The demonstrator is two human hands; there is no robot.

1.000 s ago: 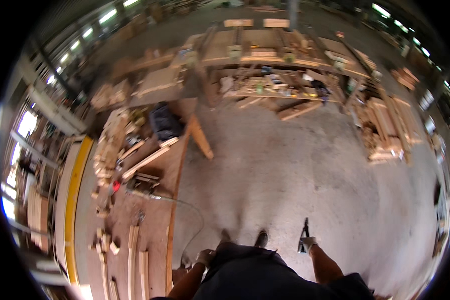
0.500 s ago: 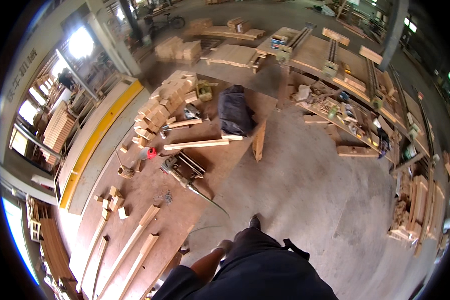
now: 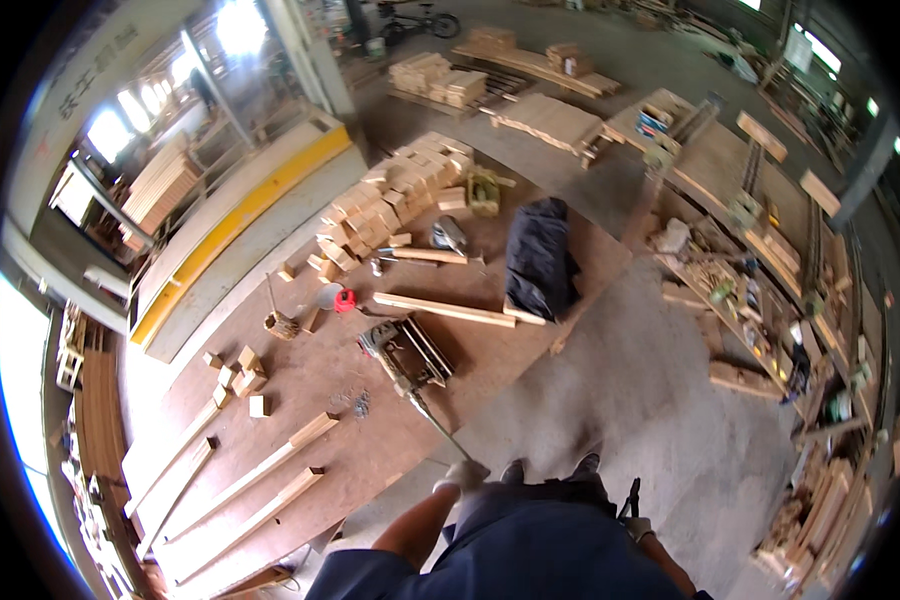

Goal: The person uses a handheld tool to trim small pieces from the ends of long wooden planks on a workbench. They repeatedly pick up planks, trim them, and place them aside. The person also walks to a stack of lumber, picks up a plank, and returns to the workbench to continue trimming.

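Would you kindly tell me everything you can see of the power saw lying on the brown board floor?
The power saw is a dark, boxy machine with grey metal parts, lying flat on the brown plywood sheet, near its edge beside the concrete. A long wooden batten lies just beyond it, apart from it. A thin cord or rod runs from it toward the gloved left hand; whether the hand grips it is unclear. Finer detail is blurred.

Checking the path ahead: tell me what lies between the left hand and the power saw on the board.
In the head view, only the saw's cord crosses the brown board between left hand and power saw.
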